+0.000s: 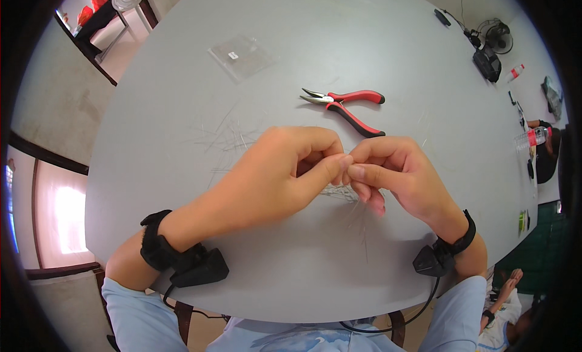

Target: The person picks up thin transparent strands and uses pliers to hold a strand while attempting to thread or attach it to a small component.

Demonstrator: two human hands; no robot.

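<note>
My left hand (291, 170) and my right hand (394, 173) meet above the grey table, thumbs and fingertips pinched together and touching. Whatever lies between the fingertips is too small or hidden to make out. Beneath the fingers is a bunch of thin metal pins (336, 191), partly covered by my hands. A few fine strands (364, 231) show just below my right hand's fingers. More thin pins (227, 137) lie scattered beyond my left hand. Past my hands rest bent-nose pliers (348, 103) with red and black handles, jaws apart.
On the far left of the table (182, 61) lies a clear plastic bag (241, 56) with a small white label. A small black fan (498, 37), a black case (487, 63) and plastic bottles (535, 136) are at the right. Another person's hands (512, 282) show at lower right.
</note>
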